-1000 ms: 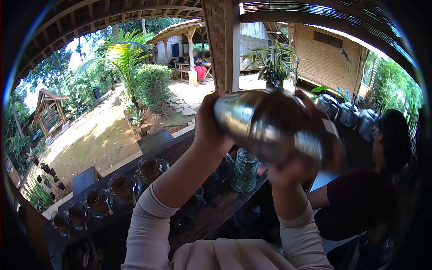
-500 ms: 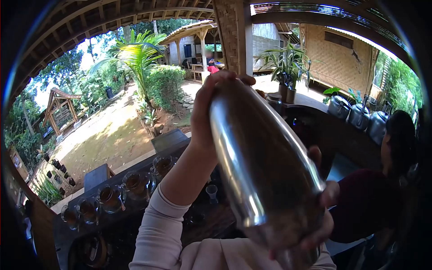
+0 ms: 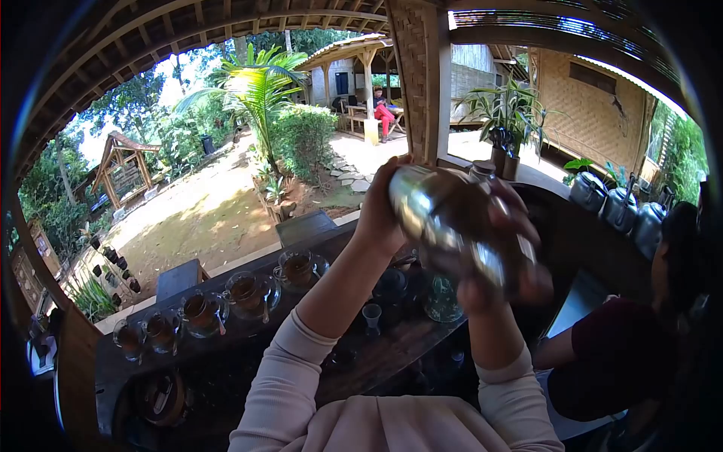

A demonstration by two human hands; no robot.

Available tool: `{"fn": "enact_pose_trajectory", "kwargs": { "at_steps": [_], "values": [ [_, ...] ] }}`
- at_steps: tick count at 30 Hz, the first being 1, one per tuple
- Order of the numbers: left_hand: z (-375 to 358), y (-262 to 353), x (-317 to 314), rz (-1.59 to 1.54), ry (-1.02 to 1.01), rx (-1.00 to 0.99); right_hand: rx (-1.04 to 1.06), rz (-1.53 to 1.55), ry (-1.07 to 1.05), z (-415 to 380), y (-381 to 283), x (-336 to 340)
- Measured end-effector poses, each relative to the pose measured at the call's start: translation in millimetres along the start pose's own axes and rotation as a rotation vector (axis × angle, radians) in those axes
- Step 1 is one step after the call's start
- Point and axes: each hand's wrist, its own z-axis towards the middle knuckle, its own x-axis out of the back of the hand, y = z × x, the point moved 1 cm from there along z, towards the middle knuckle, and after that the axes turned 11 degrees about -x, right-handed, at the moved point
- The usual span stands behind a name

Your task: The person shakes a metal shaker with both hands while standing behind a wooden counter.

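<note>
Between both my hands is a shiny metal cocktail shaker (image 3: 440,207), tilted and blurred by motion above the dark counter (image 3: 376,377). My left hand (image 3: 382,202) wraps around its left end. The fingers of my right hand (image 3: 520,252) are closed about its right, lower end and look smeared. Below the shaker stands a small clear glass (image 3: 372,318) on the counter. A larger clear glass vessel (image 3: 443,301) shows just left of my right forearm.
Several glass cups of brown drink (image 3: 246,292) with saucers and spoons line the counter's far left edge. A person in a dark top (image 3: 614,354) is close on my right. Metal kettles (image 3: 619,205) stand at right. A round brown container (image 3: 162,399) sits at lower left.
The shaker has swung away from the camera and turned from steep to a flatter tilt, both hands still around it. The view has shifted slightly, so the surroundings appear farther right.
</note>
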Motion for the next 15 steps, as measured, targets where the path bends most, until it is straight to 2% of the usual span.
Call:
{"fn": "enact_pose_trajectory", "kwargs": {
  "at_steps": [1,3,4,5,6,7,9,10,11,13,14,15],
  "values": [
    [10.5,-3.8,23.4,0.163,-0.106,-0.154,0.005,0.034,0.110,-7.7,26.2,-7.7],
    [4.3,-7.4,24.0,0.138,0.136,-0.137,-0.503,0.088,0.320,-8.7,21.6,-5.0],
    [-0.8,-9.6,13.6,0.032,-0.059,-0.063,-0.259,0.101,0.313,-9.2,13.4,2.2],
    [-6.3,-11.2,0.1,-0.075,-0.256,0.007,-0.366,0.108,0.161,-2.6,-23.2,8.3],
    [-7.4,-10.5,-9.9,-0.032,-0.356,-0.033,-0.369,0.113,0.156,-1.7,-20.5,5.3],
    [-24.2,-15.5,-41.4,0.257,-0.686,-0.368,-0.246,0.099,0.121,-1.1,-20.3,3.1],
    [-16.9,-10.0,-54.2,0.191,-0.566,-0.270,0.006,0.064,0.053,3.2,-20.5,0.7],
    [-4.1,-7.7,-43.6,0.077,-0.486,-0.130,0.139,0.050,0.015,7.5,-19.6,-0.5],
    [13.3,-3.5,-22.3,0.016,-0.343,0.147,0.271,0.037,-0.022,11.3,-18.2,-1.5],
    [20.1,-15.1,4.5,0.177,-0.264,-0.172,-0.093,0.009,0.072,9.0,14.0,-7.5],
    [21.8,-18.8,11.7,0.245,-0.077,-0.210,-0.099,0.004,0.081,4.3,8.9,3.3],
    [19.4,-22.3,10.4,0.253,-0.089,-0.206,0.005,-0.003,0.070,8.0,-5.0,15.7]
  ]
}}
